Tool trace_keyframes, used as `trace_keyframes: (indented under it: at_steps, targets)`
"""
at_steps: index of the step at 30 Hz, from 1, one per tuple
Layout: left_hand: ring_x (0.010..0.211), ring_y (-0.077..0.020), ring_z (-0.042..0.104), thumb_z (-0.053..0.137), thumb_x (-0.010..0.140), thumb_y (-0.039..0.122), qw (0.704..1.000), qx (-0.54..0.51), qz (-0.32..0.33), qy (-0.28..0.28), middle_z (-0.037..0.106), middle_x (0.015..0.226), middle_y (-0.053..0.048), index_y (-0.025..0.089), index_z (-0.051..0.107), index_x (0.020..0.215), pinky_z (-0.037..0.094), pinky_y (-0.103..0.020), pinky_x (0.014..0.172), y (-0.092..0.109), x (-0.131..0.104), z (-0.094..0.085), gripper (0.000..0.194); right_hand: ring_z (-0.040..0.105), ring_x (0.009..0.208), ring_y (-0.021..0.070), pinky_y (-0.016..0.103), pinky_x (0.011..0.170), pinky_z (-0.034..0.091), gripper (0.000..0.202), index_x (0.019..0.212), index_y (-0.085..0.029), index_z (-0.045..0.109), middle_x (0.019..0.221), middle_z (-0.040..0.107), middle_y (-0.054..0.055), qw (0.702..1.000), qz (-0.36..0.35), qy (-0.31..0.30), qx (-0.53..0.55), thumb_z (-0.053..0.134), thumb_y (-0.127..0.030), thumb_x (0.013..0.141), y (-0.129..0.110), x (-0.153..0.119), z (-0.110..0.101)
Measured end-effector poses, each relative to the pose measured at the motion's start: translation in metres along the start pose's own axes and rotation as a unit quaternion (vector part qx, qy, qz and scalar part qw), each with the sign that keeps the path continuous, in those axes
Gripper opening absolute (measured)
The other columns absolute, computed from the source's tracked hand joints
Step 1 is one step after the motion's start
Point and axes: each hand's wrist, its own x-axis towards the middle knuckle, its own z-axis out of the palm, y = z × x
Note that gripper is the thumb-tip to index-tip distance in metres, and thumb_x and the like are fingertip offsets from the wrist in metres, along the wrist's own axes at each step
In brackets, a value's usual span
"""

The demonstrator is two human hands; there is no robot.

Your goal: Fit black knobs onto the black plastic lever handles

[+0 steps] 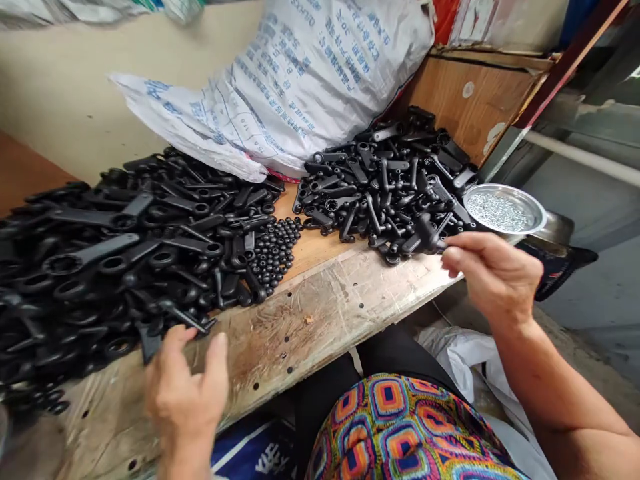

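Observation:
My left hand is at the front edge of a big heap of black plastic handles, thumb and fingers apart, with nothing seen between them. Its fingertips are beside a few handles at the heap's edge. My right hand pinches a black handle, slightly blurred, over the front of a second heap of black handles. Between the heaps lies a cluster of small black balls.
A round metal bowl of small silvery pieces stands at the right end of the wooden bench. A white printed sack leans behind the heaps. A wooden box stands at the back right.

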Motion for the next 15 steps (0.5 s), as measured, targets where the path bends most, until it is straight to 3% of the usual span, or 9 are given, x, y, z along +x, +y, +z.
trace_keyframes:
  at_steps: [3,6,9,12,15]
  targets:
    - [0.12,-0.0341,0.042,0.058,0.071,0.047,0.976,0.206,-0.069,0.013,0.052,0.127,-0.012,0.018,0.049,0.123,0.031,-0.049,0.101,-0.03,0.033,-0.003,0.06,0.053,0.053,0.0118,0.024,0.053,0.043,0.013,0.084,-0.021,0.065,0.061,0.059,-0.002,0.984,-0.085,0.075,-0.135,0.062,-0.031,0.078,0.029,0.023,-0.004]
    - [0.118,-0.0371,0.044,0.05,0.072,0.057,0.946,0.296,-0.119,-0.063,0.05,0.128,-0.016,0.015,0.05,0.122,0.037,-0.051,0.095,-0.038,0.055,-0.004,0.065,0.056,0.058,0.0126,0.024,0.057,0.041,0.016,0.08,-0.019,0.064,0.065,0.062,0.0,0.959,-0.141,0.031,-0.244,0.057,-0.033,0.082,0.056,0.037,0.011]
    - [0.118,-0.0406,0.043,0.044,0.074,0.062,0.933,0.315,-0.125,-0.116,0.047,0.129,-0.02,0.012,0.048,0.122,0.038,-0.054,0.091,-0.033,0.063,-0.007,0.069,0.057,0.065,0.0148,0.024,0.058,0.037,0.027,0.073,-0.018,0.064,0.067,0.062,0.003,0.911,-0.173,-0.058,-0.369,0.053,-0.04,0.084,0.067,0.04,0.028]
    - [0.118,-0.0422,0.043,0.037,0.078,0.06,0.935,0.309,-0.137,-0.106,0.046,0.129,-0.019,0.016,0.047,0.122,0.038,-0.056,0.089,-0.03,0.065,-0.01,0.063,0.056,0.07,0.0168,0.026,0.06,0.034,0.036,0.07,-0.018,0.064,0.07,0.062,0.005,0.865,-0.19,-0.106,-0.452,0.052,-0.049,0.083,0.065,0.037,0.033]
    - [0.116,-0.0432,0.044,0.035,0.079,0.058,0.927,0.308,-0.189,-0.099,0.047,0.127,-0.018,0.018,0.048,0.119,0.039,-0.058,0.087,-0.034,0.068,-0.011,0.058,0.056,0.073,0.0172,0.026,0.063,0.035,0.035,0.071,-0.018,0.064,0.073,0.063,0.005,0.861,-0.201,-0.108,-0.454,0.051,-0.048,0.084,0.059,0.033,0.023]
